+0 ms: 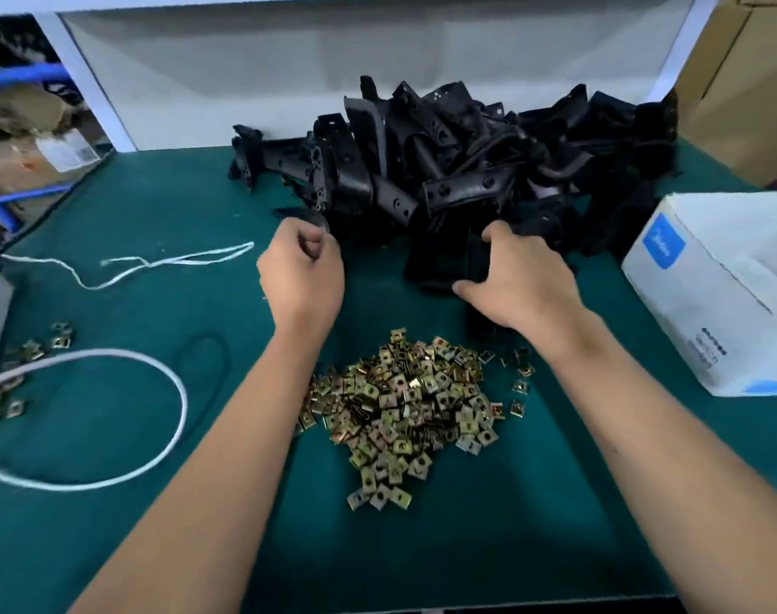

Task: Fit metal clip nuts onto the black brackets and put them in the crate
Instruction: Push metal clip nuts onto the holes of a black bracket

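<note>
A loose heap of small square brass-coloured metal clip nuts (404, 409) lies nearest on the green counter (156, 547), between the two bare forearms. Beyond it the right hand (522, 277) grips a flat black bracket (444, 254) at the pile's near edge, while the left hand (302, 272) is curled, pinching something too small to tell. Farthest back sits the big tangled pile of black brackets (457, 166), with a white cardboard box (714, 299) at right

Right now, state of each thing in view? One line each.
Left hand: fingers curled, contents not visible.
Right hand: gripping a black bracket at the near edge of the heap.
Bracket heap: loose, tangled.
Clip nuts: loose pile, none fitted.
White box: on the mat, right side.
White cord: lying looped.
</note>
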`<move>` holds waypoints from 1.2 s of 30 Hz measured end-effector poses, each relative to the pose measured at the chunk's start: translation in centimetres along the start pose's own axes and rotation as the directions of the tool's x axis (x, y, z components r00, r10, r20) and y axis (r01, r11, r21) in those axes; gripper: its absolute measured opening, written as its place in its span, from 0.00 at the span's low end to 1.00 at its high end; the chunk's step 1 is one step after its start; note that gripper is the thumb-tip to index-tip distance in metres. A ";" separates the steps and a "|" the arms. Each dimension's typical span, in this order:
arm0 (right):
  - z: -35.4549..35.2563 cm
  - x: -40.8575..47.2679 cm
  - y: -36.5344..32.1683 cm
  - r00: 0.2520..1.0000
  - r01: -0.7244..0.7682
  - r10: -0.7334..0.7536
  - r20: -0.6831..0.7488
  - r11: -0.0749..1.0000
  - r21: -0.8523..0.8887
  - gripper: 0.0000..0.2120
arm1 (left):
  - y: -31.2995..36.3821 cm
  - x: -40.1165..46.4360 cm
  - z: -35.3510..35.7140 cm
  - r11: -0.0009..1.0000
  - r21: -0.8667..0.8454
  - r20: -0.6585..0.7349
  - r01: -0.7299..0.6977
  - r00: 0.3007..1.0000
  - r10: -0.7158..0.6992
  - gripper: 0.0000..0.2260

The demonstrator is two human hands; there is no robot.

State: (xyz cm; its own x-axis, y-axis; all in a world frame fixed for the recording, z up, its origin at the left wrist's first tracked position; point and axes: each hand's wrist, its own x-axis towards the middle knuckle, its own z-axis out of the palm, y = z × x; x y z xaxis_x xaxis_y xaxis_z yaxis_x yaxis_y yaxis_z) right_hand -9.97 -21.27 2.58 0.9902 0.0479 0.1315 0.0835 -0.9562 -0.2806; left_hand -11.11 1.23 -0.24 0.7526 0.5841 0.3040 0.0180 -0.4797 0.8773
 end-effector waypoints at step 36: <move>2.1 3.7 4.9 0.936 0.007 0.267 -0.230 0.637 0.771 0.08 | -1.2 -1.1 -1.4 0.770 0.181 0.463 -0.612 0.743 0.483 0.28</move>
State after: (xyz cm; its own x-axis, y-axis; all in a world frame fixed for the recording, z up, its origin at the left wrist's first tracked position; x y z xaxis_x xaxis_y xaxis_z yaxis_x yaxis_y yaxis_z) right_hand -5.67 -25.20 -0.29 0.9231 -0.2773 0.2665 0.1469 -0.3862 -0.9107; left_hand -12.89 2.15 -1.13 0.8730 -0.1007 0.4772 -0.3282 -0.8452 0.4219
